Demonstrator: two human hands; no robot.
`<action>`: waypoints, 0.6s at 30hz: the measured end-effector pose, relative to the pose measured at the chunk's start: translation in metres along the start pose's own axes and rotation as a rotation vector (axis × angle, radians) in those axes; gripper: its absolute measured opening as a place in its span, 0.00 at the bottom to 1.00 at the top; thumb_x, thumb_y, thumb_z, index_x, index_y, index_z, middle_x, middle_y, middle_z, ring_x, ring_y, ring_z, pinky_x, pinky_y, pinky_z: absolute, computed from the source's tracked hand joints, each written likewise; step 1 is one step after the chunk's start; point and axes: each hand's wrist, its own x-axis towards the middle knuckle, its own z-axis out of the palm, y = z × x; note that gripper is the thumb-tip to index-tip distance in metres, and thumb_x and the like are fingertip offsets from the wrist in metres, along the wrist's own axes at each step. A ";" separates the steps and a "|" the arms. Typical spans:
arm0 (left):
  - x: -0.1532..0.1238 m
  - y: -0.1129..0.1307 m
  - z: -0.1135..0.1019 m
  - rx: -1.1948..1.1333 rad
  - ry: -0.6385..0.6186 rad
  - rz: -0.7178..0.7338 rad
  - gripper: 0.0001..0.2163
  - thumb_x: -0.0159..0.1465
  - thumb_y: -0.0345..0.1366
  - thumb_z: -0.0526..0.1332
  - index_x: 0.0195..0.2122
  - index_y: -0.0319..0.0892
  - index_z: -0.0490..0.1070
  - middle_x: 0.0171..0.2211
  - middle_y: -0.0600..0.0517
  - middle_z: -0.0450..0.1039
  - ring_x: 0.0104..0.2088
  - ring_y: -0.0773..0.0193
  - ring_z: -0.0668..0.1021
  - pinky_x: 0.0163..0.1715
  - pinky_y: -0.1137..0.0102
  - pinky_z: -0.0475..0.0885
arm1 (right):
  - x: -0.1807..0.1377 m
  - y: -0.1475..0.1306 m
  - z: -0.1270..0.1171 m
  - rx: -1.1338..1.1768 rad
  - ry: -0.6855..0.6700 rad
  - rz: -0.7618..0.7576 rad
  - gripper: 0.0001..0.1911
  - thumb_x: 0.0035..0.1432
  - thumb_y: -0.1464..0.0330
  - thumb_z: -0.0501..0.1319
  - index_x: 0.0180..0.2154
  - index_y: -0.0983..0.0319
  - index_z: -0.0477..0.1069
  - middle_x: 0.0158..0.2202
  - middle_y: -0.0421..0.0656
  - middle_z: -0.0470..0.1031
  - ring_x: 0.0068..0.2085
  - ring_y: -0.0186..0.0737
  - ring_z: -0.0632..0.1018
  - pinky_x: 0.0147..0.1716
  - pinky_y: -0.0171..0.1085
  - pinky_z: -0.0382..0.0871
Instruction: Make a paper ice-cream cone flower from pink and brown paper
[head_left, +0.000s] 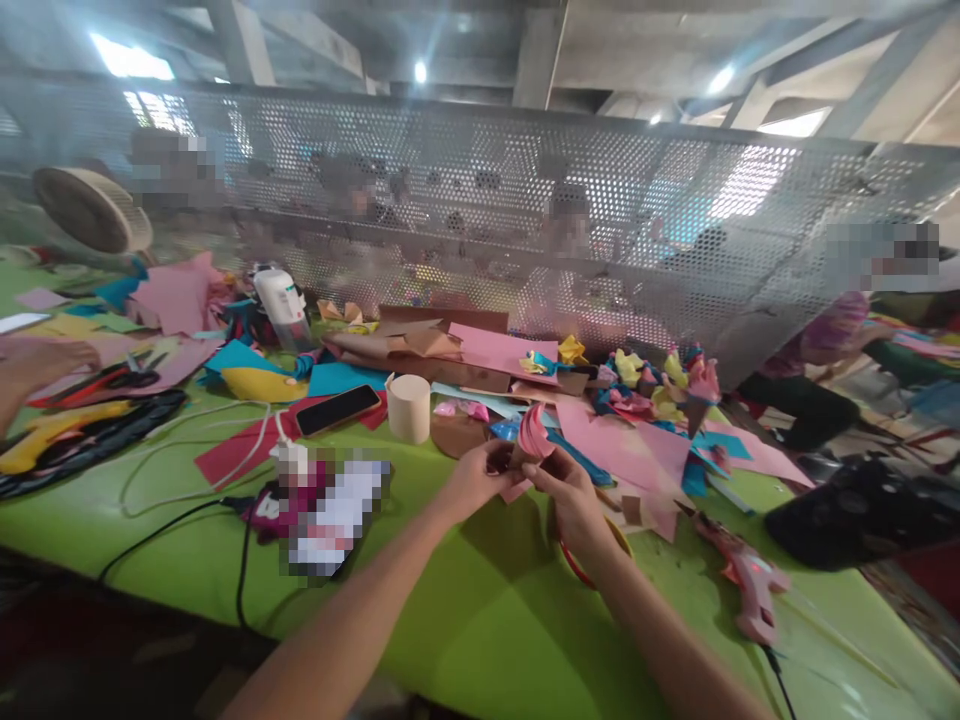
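Both my hands meet over the green table (465, 620) and pinch a small curled pink paper piece (534, 432). My left hand (480, 475) grips its lower left side with closed fingers. My right hand (566, 490) holds the lower right part, thumb and fingers pressed together. A red ring-shaped thing (571, 568) lies under my right wrist, partly hidden. Pink paper sheets (630, 445) lie just behind my hands.
A pink glue gun (746, 580) lies at the right. A paper tape roll (409, 407), a phone (337, 409), a white bottle (281, 305) and cables (187, 480) sit left. Coloured scraps (652, 380) pile behind. Another person's hand (45, 360) rests far left. A perforated metal screen (480, 200) stands behind.
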 end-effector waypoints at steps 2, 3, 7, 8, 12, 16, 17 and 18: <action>0.000 -0.002 0.000 0.006 0.002 -0.003 0.18 0.54 0.43 0.70 0.42 0.38 0.75 0.39 0.47 0.80 0.39 0.58 0.78 0.40 0.67 0.71 | 0.000 0.000 0.000 -0.012 0.015 0.004 0.17 0.42 0.61 0.74 0.36 0.58 0.78 0.33 0.40 0.80 0.34 0.42 0.75 0.37 0.38 0.67; 0.000 -0.002 0.000 0.006 0.002 -0.006 0.18 0.54 0.42 0.70 0.43 0.38 0.74 0.39 0.46 0.80 0.40 0.58 0.79 0.41 0.67 0.71 | -0.001 0.000 0.001 -0.016 0.021 0.004 0.17 0.42 0.61 0.74 0.36 0.58 0.78 0.33 0.41 0.80 0.34 0.42 0.75 0.37 0.38 0.67; 0.001 -0.005 0.001 0.030 0.014 0.006 0.18 0.54 0.40 0.70 0.43 0.38 0.74 0.39 0.46 0.79 0.38 0.59 0.78 0.39 0.67 0.71 | -0.001 0.000 0.001 -0.003 0.020 0.009 0.18 0.42 0.61 0.74 0.37 0.58 0.79 0.34 0.42 0.81 0.34 0.43 0.76 0.38 0.40 0.68; 0.001 -0.006 0.001 0.050 0.021 0.013 0.17 0.54 0.40 0.70 0.43 0.38 0.74 0.39 0.47 0.79 0.37 0.60 0.78 0.38 0.68 0.70 | -0.001 0.001 0.001 0.005 0.020 0.013 0.18 0.42 0.62 0.74 0.38 0.57 0.79 0.35 0.42 0.81 0.35 0.44 0.76 0.39 0.40 0.69; 0.000 -0.006 0.001 0.137 0.017 0.026 0.17 0.55 0.40 0.69 0.44 0.38 0.75 0.37 0.49 0.79 0.35 0.61 0.77 0.36 0.69 0.69 | -0.001 0.002 0.000 0.007 0.009 0.011 0.18 0.43 0.62 0.74 0.39 0.57 0.79 0.36 0.43 0.82 0.37 0.46 0.78 0.41 0.42 0.70; 0.000 -0.007 0.000 0.212 0.009 0.031 0.17 0.55 0.40 0.68 0.44 0.39 0.75 0.36 0.49 0.79 0.34 0.61 0.77 0.35 0.70 0.69 | -0.002 0.002 0.000 0.003 -0.002 0.023 0.17 0.44 0.61 0.74 0.38 0.58 0.79 0.35 0.43 0.81 0.35 0.45 0.78 0.39 0.41 0.70; 0.000 -0.008 0.000 0.232 0.006 0.032 0.17 0.56 0.40 0.68 0.44 0.39 0.74 0.36 0.49 0.79 0.34 0.61 0.77 0.35 0.70 0.69 | -0.002 0.002 0.000 0.005 0.001 0.027 0.17 0.44 0.61 0.74 0.37 0.58 0.79 0.35 0.43 0.81 0.35 0.45 0.78 0.38 0.41 0.71; 0.000 -0.008 0.000 0.252 0.002 0.032 0.17 0.56 0.41 0.68 0.44 0.39 0.74 0.36 0.49 0.79 0.34 0.61 0.77 0.34 0.70 0.69 | -0.002 0.001 0.000 0.008 0.004 0.030 0.17 0.43 0.61 0.74 0.37 0.58 0.79 0.35 0.43 0.81 0.35 0.45 0.78 0.38 0.41 0.71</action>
